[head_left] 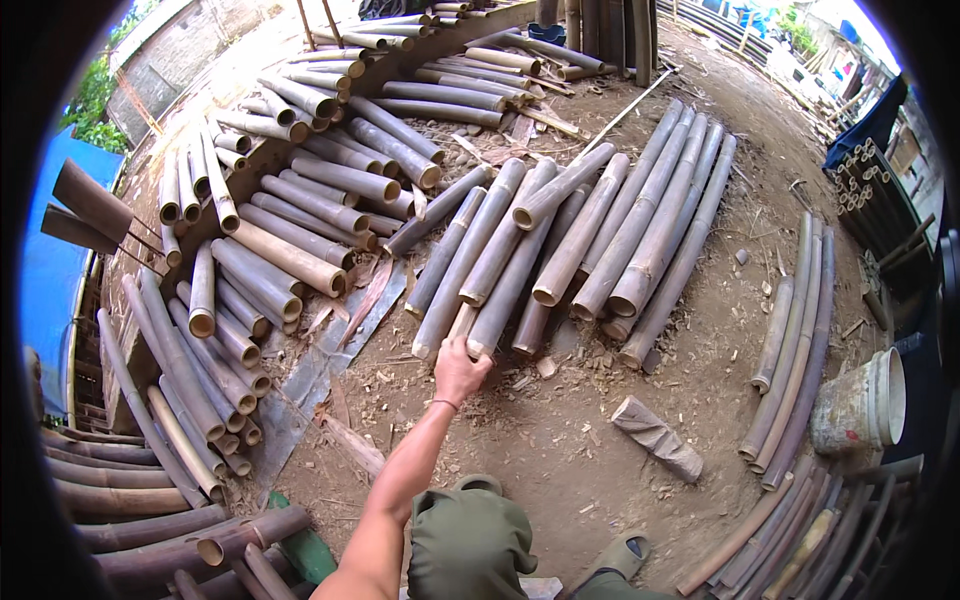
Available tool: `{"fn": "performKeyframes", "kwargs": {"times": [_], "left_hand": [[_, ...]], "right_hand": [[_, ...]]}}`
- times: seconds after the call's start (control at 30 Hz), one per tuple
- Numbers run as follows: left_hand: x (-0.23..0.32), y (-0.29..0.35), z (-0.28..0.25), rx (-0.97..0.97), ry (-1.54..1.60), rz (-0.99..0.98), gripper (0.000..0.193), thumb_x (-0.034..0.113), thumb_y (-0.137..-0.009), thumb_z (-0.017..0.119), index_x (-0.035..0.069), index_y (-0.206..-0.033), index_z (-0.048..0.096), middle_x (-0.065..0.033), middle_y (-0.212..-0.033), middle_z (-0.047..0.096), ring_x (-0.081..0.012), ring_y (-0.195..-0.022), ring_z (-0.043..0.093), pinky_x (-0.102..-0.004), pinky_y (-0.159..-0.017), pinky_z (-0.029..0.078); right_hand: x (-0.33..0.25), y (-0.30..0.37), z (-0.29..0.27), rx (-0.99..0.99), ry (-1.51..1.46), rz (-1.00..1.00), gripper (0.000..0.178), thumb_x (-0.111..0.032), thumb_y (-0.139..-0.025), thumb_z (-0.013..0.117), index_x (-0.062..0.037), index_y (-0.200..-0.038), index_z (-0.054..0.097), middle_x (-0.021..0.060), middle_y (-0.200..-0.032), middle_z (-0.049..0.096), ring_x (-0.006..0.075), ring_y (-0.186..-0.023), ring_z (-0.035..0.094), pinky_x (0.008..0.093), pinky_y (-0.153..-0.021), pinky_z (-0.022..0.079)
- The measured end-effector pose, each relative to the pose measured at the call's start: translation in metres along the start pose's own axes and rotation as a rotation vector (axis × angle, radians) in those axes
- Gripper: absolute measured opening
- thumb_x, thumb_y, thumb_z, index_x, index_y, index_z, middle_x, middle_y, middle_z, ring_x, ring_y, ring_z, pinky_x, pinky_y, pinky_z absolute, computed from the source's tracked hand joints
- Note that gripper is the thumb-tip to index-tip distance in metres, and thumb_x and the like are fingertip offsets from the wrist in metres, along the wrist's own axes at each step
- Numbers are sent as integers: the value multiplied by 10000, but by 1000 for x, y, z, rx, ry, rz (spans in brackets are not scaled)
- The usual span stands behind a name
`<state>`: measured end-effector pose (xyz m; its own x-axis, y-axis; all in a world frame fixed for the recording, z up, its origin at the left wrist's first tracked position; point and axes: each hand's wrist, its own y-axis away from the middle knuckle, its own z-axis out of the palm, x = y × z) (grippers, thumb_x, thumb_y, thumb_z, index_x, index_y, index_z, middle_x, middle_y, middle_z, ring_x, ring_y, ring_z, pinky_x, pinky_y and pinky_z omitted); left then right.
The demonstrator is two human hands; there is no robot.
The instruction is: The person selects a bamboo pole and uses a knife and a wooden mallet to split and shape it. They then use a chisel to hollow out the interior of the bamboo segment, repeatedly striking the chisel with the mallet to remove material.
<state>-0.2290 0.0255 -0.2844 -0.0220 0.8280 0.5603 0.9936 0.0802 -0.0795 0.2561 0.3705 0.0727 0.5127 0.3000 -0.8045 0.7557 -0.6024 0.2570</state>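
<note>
My left hand (pixel 461 371) reaches forward from the lower left, its fingers closed at the near end of a narrow, pale bamboo piece (pixel 464 322). That piece lies between two thicker grey-brown bamboo poles, and my fingertips are against the end of the right-hand pole (pixel 512 268). What lies under my palm is hidden. The left-hand pole (pixel 470 258) ends just beside my knuckles. A shorter bamboo pole (pixel 563 187) rests across the top of this row. My right hand is out of view.
Stacks of cut bamboo (pixel 325 180) lie at the left and far side, around a low beam. A wood block (pixel 657 438) sits on the dirt right of my knee (pixel 470 545). Long bamboo poles (pixel 800 350) and a dirty white bucket (pixel 858 402) are at the right.
</note>
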Motion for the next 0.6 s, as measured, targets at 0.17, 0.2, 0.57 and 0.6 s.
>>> {"fn": "performKeyframes", "kwargs": {"times": [0.17, 0.2, 0.57, 0.6], "left_hand": [[16, -28, -53, -699, -322, -32, 493, 391, -833, 637, -12, -1114, 675, -220, -1128, 680, -340, -1005, 676, -425, -888, 533], [49, -38, -69, -854, -532, 101, 475, 388, -846, 610, -3, -1106, 683, -212, -1120, 685, -358, -1021, 669, -448, -903, 533], [154, -249, 29, 28, -256, 345, 838, 333, -770, 779, 39, -1444, 376, -169, -1438, 427, -333, -1307, 440, -441, -1026, 437], [150, -256, 36, -48, -266, 313, 761, 293, -774, 772, 47, -1402, 420, -173, -1375, 484, -349, -1267, 477, -452, -1003, 456]], "right_hand": [[1, -3, 4, 57, -21, -2, 447, -209, -968, 517, 59, -1326, 502, 170, -1139, 640, 263, -1070, 582, 377, -978, 424], [-3, -2, 8, 76, -31, 28, 444, -212, -965, 521, 59, -1318, 509, 167, -1132, 642, 261, -1066, 582, 375, -975, 425], [-20, -53, 29, 82, -81, 145, 458, -231, -941, 596, 53, -1297, 541, 149, -1066, 668, 230, -1001, 606, 363, -928, 454], [-20, -56, 30, 84, -66, 147, 464, -236, -938, 602, 51, -1298, 543, 147, -1056, 673, 229, -992, 611, 362, -922, 459]]}}
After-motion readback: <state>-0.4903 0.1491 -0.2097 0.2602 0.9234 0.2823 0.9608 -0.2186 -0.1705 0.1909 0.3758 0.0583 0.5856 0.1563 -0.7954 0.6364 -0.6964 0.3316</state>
